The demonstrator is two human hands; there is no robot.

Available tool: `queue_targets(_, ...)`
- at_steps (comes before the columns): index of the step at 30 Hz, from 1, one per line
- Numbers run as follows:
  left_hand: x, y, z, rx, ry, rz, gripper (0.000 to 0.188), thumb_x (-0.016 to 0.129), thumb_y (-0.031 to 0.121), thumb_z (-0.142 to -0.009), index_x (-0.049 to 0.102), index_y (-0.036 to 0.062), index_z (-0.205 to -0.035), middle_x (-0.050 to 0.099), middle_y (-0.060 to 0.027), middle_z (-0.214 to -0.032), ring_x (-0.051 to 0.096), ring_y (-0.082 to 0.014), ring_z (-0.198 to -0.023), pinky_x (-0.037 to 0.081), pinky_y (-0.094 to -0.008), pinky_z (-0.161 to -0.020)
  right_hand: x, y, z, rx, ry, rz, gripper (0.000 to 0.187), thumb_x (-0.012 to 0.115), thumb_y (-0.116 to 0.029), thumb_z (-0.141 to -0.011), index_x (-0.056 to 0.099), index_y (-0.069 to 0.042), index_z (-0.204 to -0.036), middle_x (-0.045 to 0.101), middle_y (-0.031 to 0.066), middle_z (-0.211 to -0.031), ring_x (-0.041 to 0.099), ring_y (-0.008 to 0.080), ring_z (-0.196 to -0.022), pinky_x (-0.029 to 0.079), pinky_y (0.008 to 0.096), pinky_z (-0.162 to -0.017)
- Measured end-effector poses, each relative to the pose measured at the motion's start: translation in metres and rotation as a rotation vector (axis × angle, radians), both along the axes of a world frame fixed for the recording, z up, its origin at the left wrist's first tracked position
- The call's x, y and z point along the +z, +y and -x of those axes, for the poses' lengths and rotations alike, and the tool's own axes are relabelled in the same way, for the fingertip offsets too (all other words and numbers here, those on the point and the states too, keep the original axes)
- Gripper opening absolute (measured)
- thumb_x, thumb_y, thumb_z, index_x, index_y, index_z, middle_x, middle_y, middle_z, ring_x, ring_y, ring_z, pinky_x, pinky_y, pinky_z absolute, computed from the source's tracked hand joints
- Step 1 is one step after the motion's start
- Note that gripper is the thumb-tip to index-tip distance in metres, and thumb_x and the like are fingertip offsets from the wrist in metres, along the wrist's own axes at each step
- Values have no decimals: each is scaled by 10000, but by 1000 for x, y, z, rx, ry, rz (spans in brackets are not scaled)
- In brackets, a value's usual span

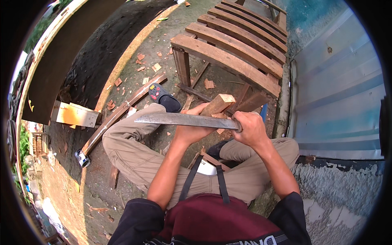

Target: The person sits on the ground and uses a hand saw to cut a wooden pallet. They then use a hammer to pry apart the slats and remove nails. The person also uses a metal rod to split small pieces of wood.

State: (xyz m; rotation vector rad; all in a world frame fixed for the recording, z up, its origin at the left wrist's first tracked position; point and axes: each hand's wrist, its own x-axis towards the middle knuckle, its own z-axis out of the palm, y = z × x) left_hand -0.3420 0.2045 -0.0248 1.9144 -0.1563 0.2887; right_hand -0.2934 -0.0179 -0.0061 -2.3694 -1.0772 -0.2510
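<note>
Forearms [170, 171]: 2, reaching forward, converging.
Left hand [191, 132]: wrapped around wood block [220, 104].
Right hand [252, 127]: clamped on machete [175, 119], right end.
Machete: pointing left, crossing over left hand and wood block's near end.

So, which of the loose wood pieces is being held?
The pale-ended block, in the left hand; the long plank and chips are not held.

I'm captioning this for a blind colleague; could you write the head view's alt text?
The right hand grips a long knife; the left hand holds a wooden piece. Ahead stands a slatted wooden bench, with wood chips scattered nearby.
</note>
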Motion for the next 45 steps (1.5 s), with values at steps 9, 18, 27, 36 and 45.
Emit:
queue_targets(9, -21, 2, 9, 29, -189, -57, 602, 907, 142, -680, 696, 46, -1236, 772, -154, -1021, 778, -242, -931, 593, -325, -787, -21, -7, -5, 67, 27, 40, 342, 816, -120, -619, 587, -55, -864, 657, 132, -745, 668, 360, -724, 525, 451, -664)
queue_targets(18, -30, 2, 24, -16, 189, 329, 622, 900, 96, -706, 673, 2, -1277, 791, -92, -1039, 739, -119, -905, 580, -292, -819, -27, -19, -16, 22, 86, 95, 330, 845, -182, -670, 634, -68, -897, 697, 149, -768, 689, 372, -718, 537, 468, -641)
queue_targets(27, -51, 16, -3, -69, 341, 557, 441, 881, 149, -810, 715, -12, -1184, 758, -56, -1075, 679, -98, -959, 553, -291, -851, 6, -8, 8, 62, 173, 50, 297, 835, -205, -712, 657, -66, -905, 690, 143, -716, 692, 375, -670, 547, 481, -619)
queue_targets(36, -58, 31, -6, -15, 248, 681, 577, 825, 125, -850, 578, -7, -1356, 694, -69, -1241, 640, -133, -1136, 478, -323, -1030, -6, 12, 21, -320, 690, -484, 267, 742, -245, -948, 660, -32, -811, 630, 39, -620, 604, 130, -550, 441, 320, -534)
queue_targets(45, -148, 32, -24, 299, 105, 387, 762, 934, 121, -695, 488, 10, -1304, 604, -86, -1211, 608, -210, -1113, 499, -355, -966, -67, 65, 56, -442, 711, -516, 305, 733, -262, -952, 649, 13, -851, 625, 59, -629, 577, 115, -595, 456, 330, -573)
